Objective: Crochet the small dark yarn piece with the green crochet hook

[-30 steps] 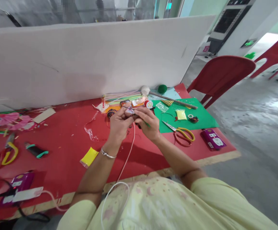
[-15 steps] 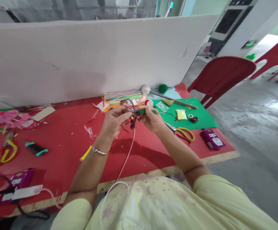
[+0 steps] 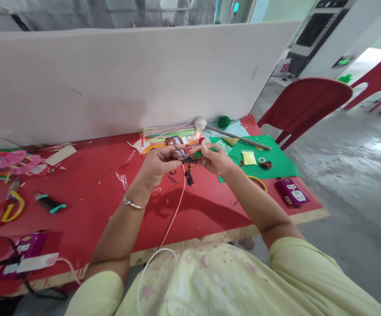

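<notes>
Both of my hands meet over the middle of the table. My left hand [image 3: 160, 162] pinches a small dark piece of multicoloured yarn work [image 3: 189, 176], which hangs down between the hands with orange and purple flecks. Held in the closed fingers of my right hand [image 3: 217, 159] is a green-handled crochet hook [image 3: 198, 154], pointing left into the yarn. Its tip is too small and covered to make out. A phone [image 3: 173, 140] lies just beyond my left fingers, and a spool with a red and white top [image 3: 203, 141] sits behind my right hand.
Scissors [image 3: 258, 182] lie partly under my right forearm. On the green sheet [image 3: 275, 153] are a yellow packet [image 3: 248, 158] and a stick [image 3: 239, 138]. Purple boxes [image 3: 291, 192] stand at both sides. Pliers [image 3: 9, 206] and a cutter [image 3: 48, 203] lie left. A white panel [image 3: 111, 79] borders the back.
My right hand has shifted slightly right and its forearm now covers more of the scissors. The yarn piece hangs a little lower and further right. Both hands keep their grip.
</notes>
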A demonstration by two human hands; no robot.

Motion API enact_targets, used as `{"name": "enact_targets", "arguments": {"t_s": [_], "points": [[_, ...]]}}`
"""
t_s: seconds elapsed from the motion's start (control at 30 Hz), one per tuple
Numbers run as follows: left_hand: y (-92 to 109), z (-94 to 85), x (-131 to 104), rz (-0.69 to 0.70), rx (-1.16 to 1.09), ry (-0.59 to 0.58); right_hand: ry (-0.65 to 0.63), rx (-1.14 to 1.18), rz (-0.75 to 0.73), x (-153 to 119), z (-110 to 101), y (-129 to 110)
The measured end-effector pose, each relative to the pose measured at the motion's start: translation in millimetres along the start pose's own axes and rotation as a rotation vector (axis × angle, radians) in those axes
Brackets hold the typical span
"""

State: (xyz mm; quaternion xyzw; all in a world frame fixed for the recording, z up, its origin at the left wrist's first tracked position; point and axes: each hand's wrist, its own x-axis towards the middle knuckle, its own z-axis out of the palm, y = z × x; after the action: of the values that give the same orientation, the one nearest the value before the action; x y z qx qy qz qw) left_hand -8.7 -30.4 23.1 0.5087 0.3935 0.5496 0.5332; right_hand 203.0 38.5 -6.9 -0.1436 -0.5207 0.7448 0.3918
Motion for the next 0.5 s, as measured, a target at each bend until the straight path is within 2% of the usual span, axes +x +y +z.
{"name": "enact_targets", "arguments": {"t_s": [0.13,0.23,0.5], "points": [[3.0,-5.2,-0.3,-0.135,-0.083,-0.144,-0.069,0.02,0.113,-1.3,-4.6,-1.8],[1.2,-8.4,0.4,-0.183,-0.149,-0.208,-0.114,0.034,0.146,-0.9,-6.4,-1.8],[1.8,-13.5,0.7,-0.195,-0.141,-0.242,-0.199,-0.014,0.155,1.4,-7.7,-15.5]]}}
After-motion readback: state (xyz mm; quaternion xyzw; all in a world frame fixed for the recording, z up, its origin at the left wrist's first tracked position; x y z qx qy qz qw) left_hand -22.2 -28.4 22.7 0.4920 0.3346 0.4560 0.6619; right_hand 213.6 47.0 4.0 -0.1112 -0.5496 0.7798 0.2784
